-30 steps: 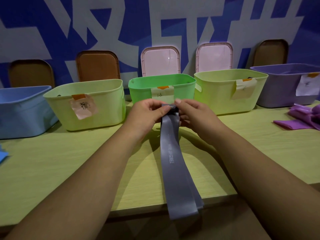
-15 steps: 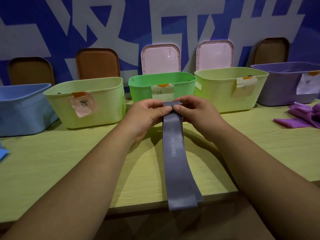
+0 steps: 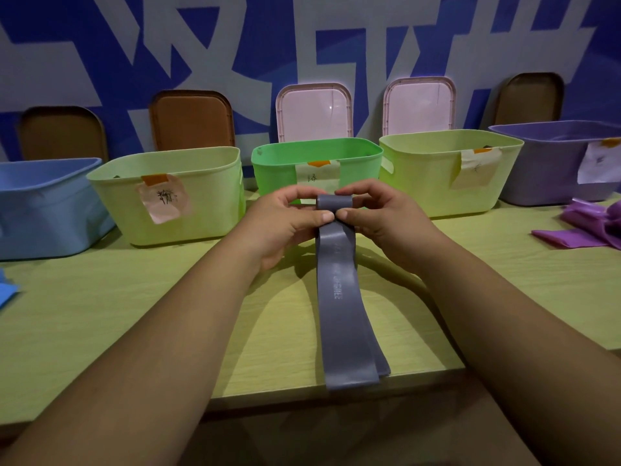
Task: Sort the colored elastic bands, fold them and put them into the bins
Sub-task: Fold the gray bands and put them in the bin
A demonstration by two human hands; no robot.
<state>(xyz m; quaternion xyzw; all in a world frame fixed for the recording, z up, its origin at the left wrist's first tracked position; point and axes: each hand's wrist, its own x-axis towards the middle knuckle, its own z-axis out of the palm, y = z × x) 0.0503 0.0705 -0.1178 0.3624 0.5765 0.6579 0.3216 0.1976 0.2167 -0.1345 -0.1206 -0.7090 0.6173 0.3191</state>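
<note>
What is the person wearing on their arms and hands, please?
Nothing that shows: the left hand and right hand are ungloved, with no rings, and both forearms are bare to the frame's edge, with no sleeves, watch or bracelet.

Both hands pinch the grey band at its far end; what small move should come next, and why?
Likely roll the folded end one turn nearer the person. The left hand and right hand pinch the grey band where its far end is doubled over, while most of its length lies unfolded on the table.
</note>
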